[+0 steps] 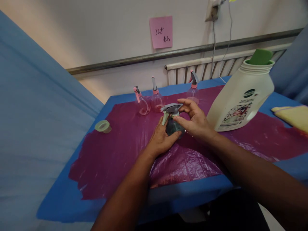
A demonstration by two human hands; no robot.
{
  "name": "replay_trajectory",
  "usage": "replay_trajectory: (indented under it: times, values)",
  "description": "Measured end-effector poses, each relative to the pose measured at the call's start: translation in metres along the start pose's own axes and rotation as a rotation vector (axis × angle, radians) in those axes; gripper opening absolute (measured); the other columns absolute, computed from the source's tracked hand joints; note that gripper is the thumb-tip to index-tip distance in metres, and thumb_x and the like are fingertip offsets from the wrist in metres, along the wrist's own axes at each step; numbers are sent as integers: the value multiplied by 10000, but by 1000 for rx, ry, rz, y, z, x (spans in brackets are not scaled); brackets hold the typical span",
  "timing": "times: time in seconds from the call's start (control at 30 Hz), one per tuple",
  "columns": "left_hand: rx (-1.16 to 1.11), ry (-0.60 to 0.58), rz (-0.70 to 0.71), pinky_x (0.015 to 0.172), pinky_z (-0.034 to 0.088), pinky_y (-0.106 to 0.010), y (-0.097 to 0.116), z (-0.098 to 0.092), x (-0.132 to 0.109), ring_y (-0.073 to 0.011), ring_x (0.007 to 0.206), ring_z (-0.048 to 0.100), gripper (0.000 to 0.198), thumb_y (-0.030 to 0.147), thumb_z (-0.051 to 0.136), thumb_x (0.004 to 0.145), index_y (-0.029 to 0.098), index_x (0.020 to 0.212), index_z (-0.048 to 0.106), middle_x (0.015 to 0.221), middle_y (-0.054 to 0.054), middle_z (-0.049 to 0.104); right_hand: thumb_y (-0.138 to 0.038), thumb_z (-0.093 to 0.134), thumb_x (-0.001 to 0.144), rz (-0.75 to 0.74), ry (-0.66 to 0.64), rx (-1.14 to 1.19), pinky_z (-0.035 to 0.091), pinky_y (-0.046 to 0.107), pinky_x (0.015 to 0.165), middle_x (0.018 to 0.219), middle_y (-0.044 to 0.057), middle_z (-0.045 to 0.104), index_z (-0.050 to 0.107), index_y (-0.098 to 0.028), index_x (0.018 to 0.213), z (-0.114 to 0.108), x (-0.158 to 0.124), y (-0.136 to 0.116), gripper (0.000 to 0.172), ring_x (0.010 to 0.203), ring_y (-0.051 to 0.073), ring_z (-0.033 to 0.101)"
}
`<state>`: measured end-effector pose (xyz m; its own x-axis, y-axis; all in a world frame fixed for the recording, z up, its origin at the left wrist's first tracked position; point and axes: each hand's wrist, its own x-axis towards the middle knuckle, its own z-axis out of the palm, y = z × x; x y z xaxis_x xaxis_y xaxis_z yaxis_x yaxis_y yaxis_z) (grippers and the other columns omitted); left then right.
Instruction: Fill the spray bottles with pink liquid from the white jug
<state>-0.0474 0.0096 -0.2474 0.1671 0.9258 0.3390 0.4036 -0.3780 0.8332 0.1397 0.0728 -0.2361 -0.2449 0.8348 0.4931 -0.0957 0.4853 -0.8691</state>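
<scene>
A small dark green spray bottle (173,127) with a grey trigger head (172,108) stands on the purple plastic sheet (115,157) at the table's middle. My left hand (161,138) wraps round the bottle's body from the left. My right hand (195,120) pinches the neck and the trigger head from the right, fingers closed on it.
Three clear pink spray bottles (143,102) (156,100) (193,88) stand in a row behind. A large white detergent jug (240,93) with a green cap stands to the right. A pale green cap (103,126) lies at the left, a yellow cloth (293,117) at the far right. A radiator and wall lie behind.
</scene>
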Motion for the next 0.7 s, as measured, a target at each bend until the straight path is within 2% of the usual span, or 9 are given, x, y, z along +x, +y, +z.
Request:
replay_trajectory:
  times: [0.23,0.37,0.47,0.53,0.63,0.7]
  values:
    - [26,-7,34,1294,562,-578,4,-1,0,-347,1472,682,796,286,837,975,311,1708,527,1617,-110,679,-394,913,896,-2,3,7,604,503,1118,1132,32,757,574,-307,1514,-2,1,2,709,1115,264,752]
    - [82,7,26,1307,551,-590,5,0,0,-356,1475,683,787,277,837,957,296,1690,549,1617,-115,674,-388,909,897,-12,0,-5,587,495,1142,1154,34,760,580,-296,1510,-4,0,3,701,1122,250,746]
    - [109,6,24,1366,490,-623,4,0,-1,-389,1587,613,777,260,822,946,285,1678,564,1732,-126,602,-398,913,884,27,-21,-16,604,491,1117,1157,41,776,561,-287,1562,-5,2,3,772,1114,248,751]
    - [97,-2,18,1418,426,-632,2,-1,-1,-404,1684,519,862,233,818,922,270,1727,512,1815,-139,529,-412,933,861,46,-30,-38,629,479,1071,1175,47,790,575,-289,1575,-6,5,2,808,1095,249,756]
    - [38,-16,12,1445,386,-625,-3,-2,-2,-388,1720,483,994,167,759,892,249,1809,386,1848,-157,495,-426,953,840,8,-48,-107,650,464,1040,1260,63,809,702,-285,1438,-10,10,-5,664,1107,258,768]
    - [-9,-10,31,1447,385,-615,-6,-2,-1,-366,1704,511,979,130,687,888,230,1813,380,1829,-164,519,-437,946,859,-24,-99,-153,657,462,1027,1219,54,827,768,-276,1315,-15,13,-12,515,1074,258,778]
